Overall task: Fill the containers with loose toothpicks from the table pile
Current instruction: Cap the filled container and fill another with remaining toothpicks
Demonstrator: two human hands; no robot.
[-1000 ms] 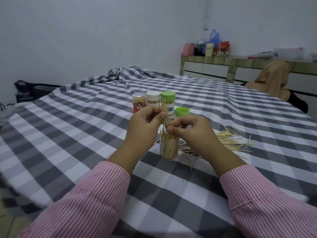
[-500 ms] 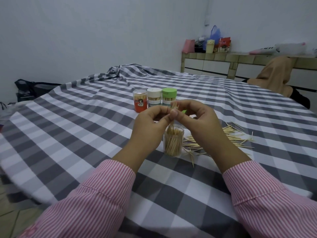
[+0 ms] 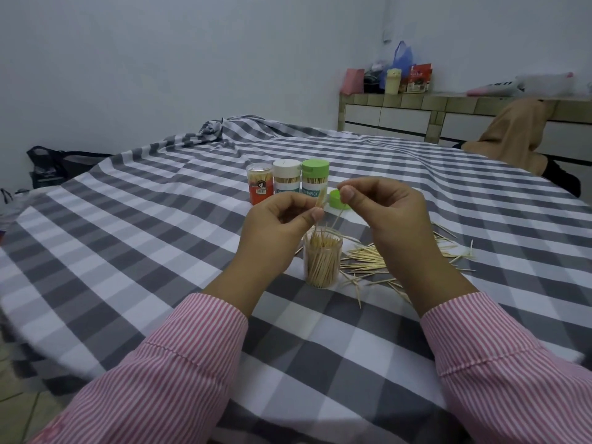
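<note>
Head view: a person in a pink-striped shirt works over a desk point(image 3: 128, 238) draped in a grey-and-white checked cloth. The left hand point(image 3: 278, 229) is curled, thumb and fingers pinching a small bunch of toothpicks point(image 3: 321, 200) upright above an open clear container point(image 3: 322, 261), which stands on the cloth already packed with toothpicks. The right hand point(image 3: 387, 216) is held just beside it, fingers curled toward the thumb; a single stick slants below its fingertips, but whether the hand actually grips it cannot be told. The loose toothpick pile point(image 3: 368, 261) lies on the cloth to the right of the container, partly behind the right wrist, with strays scattered toward the desk's near edge.

Behind the hands stand three capped containers in a row, touching: an orange-labelled one point(image 3: 259, 184), a white-capped one point(image 3: 287, 177) and a green-capped one point(image 3: 315, 177). A loose green cap point(image 3: 336, 200) lies just right of them, partly hidden by the right hand's fingers.

At the far wall a tiled counter point(image 3: 416, 107) carries bags and boxes too small to identify. A tan cloth point(image 3: 512, 133) hangs at its right end. A dark bag point(image 3: 54, 165) sits at the left, beyond the desk. Both sleeves are cut off at the frame's lower edge.
</note>
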